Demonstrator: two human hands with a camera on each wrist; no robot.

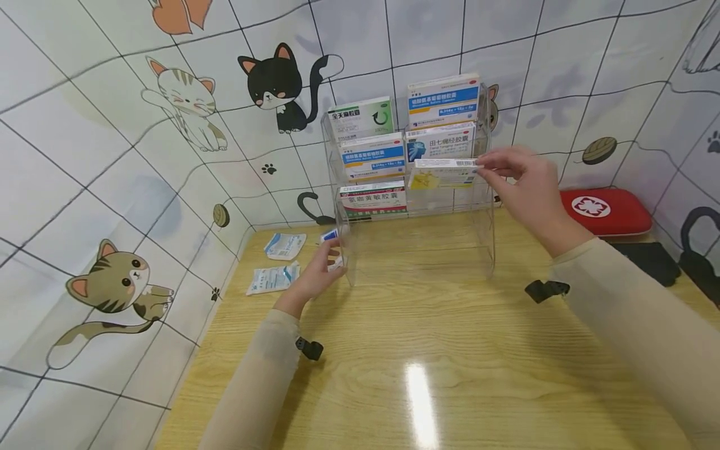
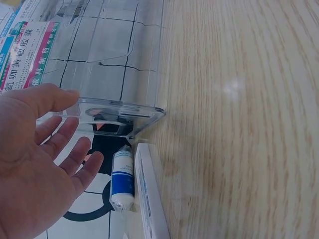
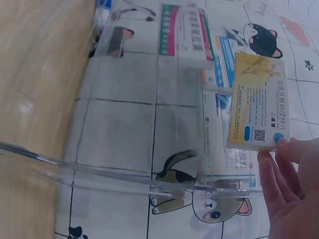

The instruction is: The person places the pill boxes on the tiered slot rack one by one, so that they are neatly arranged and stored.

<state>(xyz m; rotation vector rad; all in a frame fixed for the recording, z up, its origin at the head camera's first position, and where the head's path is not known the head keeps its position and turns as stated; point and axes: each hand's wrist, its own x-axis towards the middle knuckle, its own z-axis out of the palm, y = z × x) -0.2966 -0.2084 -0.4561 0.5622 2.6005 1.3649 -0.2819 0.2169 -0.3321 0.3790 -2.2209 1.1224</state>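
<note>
My right hand (image 1: 525, 181) pinches one end of a yellow and white medicine box (image 3: 258, 102) between thumb and fingertips. The box is held in front of the right side of a clear acrylic display rack (image 1: 450, 204), above its lowest tier. My left hand (image 2: 45, 154) is at the rack's lower left side, fingers spread and loosely bent, thumb by the clear side panel; whether it touches is hard to tell. On the rack stand a red, white and green box (image 1: 373, 200), blue and white boxes (image 1: 374, 159), a green and white box (image 1: 362, 120) and a white box (image 1: 441, 144).
Left of the rack lie two flat packets (image 1: 285, 246) and a small white and blue wrapped roll (image 2: 122, 178), with a slim white box (image 2: 149, 194) beside it. To the right are a red first-aid case (image 1: 610, 212) and a black item (image 1: 647, 261). A cat-patterned wall (image 1: 185, 181) stands behind.
</note>
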